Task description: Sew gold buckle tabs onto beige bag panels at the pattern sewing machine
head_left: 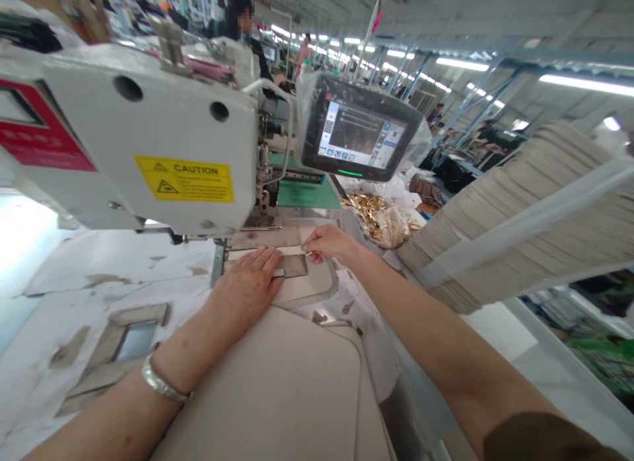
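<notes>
Two grips: left (245, 292) spread on a template (317, 288), right (329, 244) pinching a metal pin (308, 253), under the sewing machine head (148, 137)

White sewing table (113, 266), beige fabric panel (257, 388), stitching template (321, 286)

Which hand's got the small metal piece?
The right hand: its fingertips pinch the small metal piece beside a pale strip. The left hand holds nothing visible, lying flat with a silver bangle on its wrist.
</notes>
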`<action>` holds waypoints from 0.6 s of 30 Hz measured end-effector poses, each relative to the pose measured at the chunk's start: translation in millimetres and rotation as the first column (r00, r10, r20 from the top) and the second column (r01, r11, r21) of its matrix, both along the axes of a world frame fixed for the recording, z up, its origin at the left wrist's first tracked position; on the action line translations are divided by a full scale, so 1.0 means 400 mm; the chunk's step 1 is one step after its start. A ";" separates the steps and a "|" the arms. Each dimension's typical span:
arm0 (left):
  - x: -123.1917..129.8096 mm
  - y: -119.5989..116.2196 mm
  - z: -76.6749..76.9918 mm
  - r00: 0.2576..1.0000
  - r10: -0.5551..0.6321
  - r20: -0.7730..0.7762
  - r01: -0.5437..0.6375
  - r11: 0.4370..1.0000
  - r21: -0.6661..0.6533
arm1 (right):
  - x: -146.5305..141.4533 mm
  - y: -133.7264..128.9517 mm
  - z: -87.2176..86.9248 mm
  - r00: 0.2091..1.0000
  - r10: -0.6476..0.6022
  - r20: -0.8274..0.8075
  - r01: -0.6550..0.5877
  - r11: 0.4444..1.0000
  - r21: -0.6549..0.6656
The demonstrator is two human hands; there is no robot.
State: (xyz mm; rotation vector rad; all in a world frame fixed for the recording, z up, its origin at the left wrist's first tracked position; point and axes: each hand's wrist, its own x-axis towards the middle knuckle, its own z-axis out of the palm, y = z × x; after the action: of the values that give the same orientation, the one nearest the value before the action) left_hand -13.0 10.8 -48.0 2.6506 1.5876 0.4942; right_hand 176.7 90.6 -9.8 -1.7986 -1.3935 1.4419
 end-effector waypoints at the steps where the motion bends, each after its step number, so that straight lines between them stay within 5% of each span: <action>1: -0.001 -0.001 -0.002 1.000 0.001 -0.002 -0.001 1.000 0.009 | -0.003 0.000 -0.001 1.000 -0.002 0.022 0.002 1.000 0.011; 12: 0.071 0.026 -0.001 0.986 -0.160 -0.056 0.162 0.986 0.036 | -0.003 -0.009 0.001 1.000 -0.005 -0.002 0.005 0.999 0.034; 18: 0.115 0.024 -0.008 0.990 -0.123 -0.063 0.126 0.990 0.059 | 0.001 -0.004 0.001 0.999 0.032 0.022 -0.032 0.999 0.005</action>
State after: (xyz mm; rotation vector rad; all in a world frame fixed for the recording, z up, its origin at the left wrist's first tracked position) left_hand 33.1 20.5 -51.0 2.8139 1.4315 0.4729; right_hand 176.9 89.1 -9.6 -1.8016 -1.4420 1.4373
